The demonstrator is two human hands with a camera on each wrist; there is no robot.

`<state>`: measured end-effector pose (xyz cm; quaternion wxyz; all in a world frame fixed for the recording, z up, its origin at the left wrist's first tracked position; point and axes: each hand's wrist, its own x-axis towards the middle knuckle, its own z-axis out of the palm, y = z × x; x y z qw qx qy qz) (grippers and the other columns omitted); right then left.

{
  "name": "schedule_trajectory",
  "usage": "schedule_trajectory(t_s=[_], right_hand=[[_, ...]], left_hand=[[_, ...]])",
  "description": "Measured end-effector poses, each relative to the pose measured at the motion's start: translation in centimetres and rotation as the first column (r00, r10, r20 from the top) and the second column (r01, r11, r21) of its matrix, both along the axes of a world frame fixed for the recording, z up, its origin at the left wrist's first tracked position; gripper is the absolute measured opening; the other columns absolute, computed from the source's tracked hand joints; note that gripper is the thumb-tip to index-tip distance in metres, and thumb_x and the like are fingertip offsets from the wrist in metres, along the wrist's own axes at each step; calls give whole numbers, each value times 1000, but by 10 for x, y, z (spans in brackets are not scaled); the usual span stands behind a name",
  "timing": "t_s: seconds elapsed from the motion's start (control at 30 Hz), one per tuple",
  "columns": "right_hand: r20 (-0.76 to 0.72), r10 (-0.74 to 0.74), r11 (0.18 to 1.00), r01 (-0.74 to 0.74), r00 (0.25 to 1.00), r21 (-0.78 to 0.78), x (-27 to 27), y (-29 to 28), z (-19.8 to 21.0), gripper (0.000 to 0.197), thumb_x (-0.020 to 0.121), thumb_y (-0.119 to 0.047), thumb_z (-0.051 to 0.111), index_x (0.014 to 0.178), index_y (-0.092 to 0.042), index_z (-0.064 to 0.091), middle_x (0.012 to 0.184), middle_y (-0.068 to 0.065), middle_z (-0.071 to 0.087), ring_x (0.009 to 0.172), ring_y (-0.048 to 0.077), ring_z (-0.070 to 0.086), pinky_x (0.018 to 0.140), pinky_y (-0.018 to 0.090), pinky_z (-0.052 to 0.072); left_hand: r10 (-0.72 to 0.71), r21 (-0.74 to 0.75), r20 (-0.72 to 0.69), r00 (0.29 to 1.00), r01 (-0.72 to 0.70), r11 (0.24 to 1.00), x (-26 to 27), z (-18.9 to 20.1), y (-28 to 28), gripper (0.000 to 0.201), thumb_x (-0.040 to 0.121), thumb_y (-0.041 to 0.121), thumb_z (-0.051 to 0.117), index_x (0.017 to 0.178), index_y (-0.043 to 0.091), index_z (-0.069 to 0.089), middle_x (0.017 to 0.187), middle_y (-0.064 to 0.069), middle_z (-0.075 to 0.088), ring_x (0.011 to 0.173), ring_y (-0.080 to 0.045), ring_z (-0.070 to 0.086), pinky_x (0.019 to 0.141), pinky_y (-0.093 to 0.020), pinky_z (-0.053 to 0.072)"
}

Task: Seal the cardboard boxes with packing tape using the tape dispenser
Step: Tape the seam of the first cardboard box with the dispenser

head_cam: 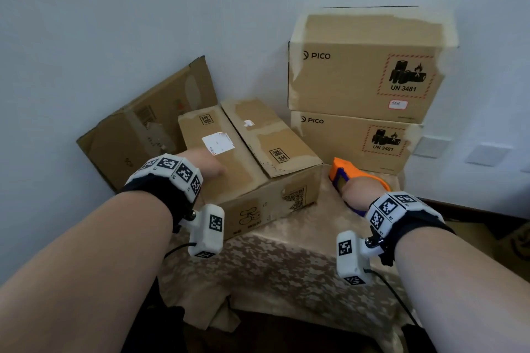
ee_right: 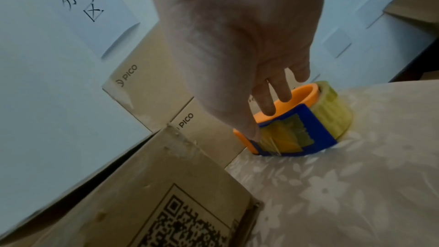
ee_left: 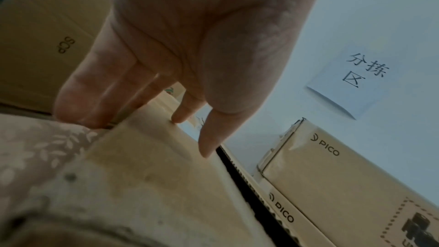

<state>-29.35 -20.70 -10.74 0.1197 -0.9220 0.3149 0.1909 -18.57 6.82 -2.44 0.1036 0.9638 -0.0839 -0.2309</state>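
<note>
Floral-clothed table (head_cam: 286, 266) under an open cardboard box (head_cam: 258, 180), two stacked PICO boxes (head_cam: 355, 137), a tape dispenser (head_cam: 344, 172).

"PICO" and "UN 3481" on two stacked boxes (head_cam: 358, 74), "分拣区" on wall paper (ee_left: 356, 80), "SCP" on flattened carton (ee_left: 47, 44)
</note>
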Motion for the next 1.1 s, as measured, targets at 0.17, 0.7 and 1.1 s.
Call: schedule_trajectory(t_s=[0.17,0.7,1.1], right_hand=[[-161,53,992,-70,985,-104,0,-4,-16,20,95,-12,39,79,-11,52,105,9,53,89,26,52,76,35,43],[214,-41,993,64,976,-101,-38,-6,27,17,84,-9,59,97,-15,68,101,7,67,89,25,63,79,35,55],[745,12,964,190,668,-186,-38,7,90,21,88,-5,48,102,-16,59,110,13,47,97,33,49,72,32,38]], left_hand=[[31,-2,5,1000,-31,1000,-2,-1,-10,49,96,33,53,136,5,46,131,-16,53,115,-31,56,97,-40,49],[-6,-137,-239,971,-28,990,-31,6,-48,52,91,42,60,111,-6,55,78,-15,68,61,-24,64,71,-37,57],[-304,-470,-445,842,69,880,-63,4,-71,40,97,29,52,133,12,51,117,-4,67,110,-19,60,96,-34,48]])
